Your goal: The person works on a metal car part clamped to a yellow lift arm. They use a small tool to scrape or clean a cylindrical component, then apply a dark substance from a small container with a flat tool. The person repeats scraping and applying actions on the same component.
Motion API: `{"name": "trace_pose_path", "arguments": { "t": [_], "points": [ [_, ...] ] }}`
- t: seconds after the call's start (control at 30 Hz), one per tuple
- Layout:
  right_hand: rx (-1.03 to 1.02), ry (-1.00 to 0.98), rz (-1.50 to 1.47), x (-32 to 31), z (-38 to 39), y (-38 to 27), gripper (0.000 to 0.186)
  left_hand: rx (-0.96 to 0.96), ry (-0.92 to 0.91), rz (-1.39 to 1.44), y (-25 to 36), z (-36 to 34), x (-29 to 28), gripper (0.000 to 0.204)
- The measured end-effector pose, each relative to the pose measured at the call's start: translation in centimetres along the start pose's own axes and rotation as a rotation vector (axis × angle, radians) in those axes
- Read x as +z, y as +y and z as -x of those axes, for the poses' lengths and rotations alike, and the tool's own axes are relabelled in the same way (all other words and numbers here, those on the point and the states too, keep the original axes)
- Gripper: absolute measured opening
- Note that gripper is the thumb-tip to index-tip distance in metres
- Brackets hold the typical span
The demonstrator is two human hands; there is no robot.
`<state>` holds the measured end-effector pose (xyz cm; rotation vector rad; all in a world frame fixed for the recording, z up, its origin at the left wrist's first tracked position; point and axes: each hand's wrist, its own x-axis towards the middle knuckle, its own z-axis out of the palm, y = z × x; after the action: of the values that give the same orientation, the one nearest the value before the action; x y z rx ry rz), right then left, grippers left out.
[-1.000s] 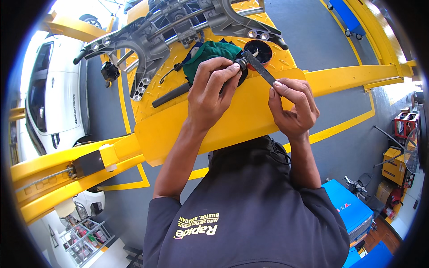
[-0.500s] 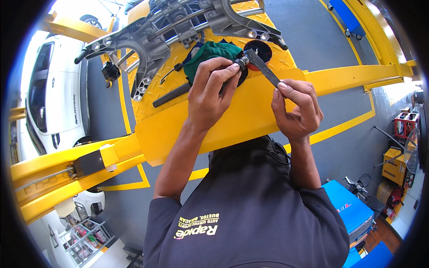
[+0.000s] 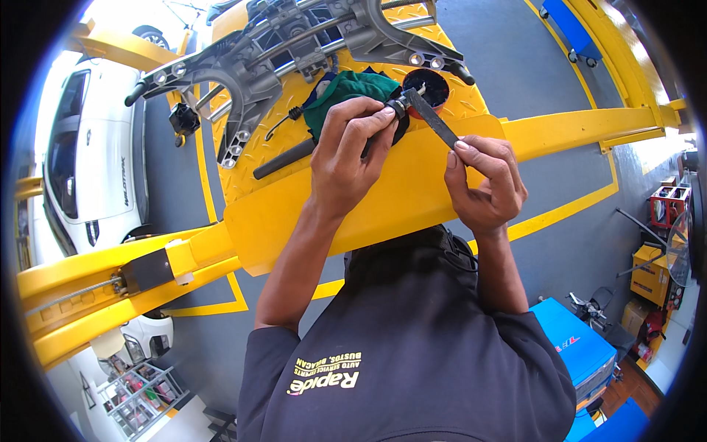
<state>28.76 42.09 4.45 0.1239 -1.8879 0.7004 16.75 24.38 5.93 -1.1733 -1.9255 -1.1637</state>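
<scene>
My left hand is closed on a small black part with a metal end, its thumb and fingers near that end. My right hand pinches a flat dark strip-like tool, whose far end rests at the metal end of the part. Behind them lie a crumpled green cloth and a round dark container with red on its side and something pale inside. A black cylindrical piece lies left of my left hand on the yellow tread-plate platform.
A grey metal frame spans the platform's back, beside a hooked rod. Yellow lift arms cross the view. A white vehicle is at left, a blue cart at upper right, a blue box at lower right.
My right hand and the flat tool have shifted slightly back and forth, now a little lower and leftward than half a second ago. My left hand stays nearly still on the part.
</scene>
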Motion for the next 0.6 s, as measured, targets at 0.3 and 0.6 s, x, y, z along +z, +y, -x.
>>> {"name": "trace_pose_path", "arguments": {
  "t": [0.3, 0.6],
  "points": [
    [-0.006, 0.034, 0.025, -0.3, 0.5, -0.4, 0.021, -0.037, 0.018, 0.012, 0.0, 0.1, -0.1, 0.028],
    [0.056, 0.052, -0.008, 0.2, -0.4, -0.6, 0.021, 0.007, 0.01, -0.004, 0.1, 0.0, -0.1, 0.027]
  ]
}}
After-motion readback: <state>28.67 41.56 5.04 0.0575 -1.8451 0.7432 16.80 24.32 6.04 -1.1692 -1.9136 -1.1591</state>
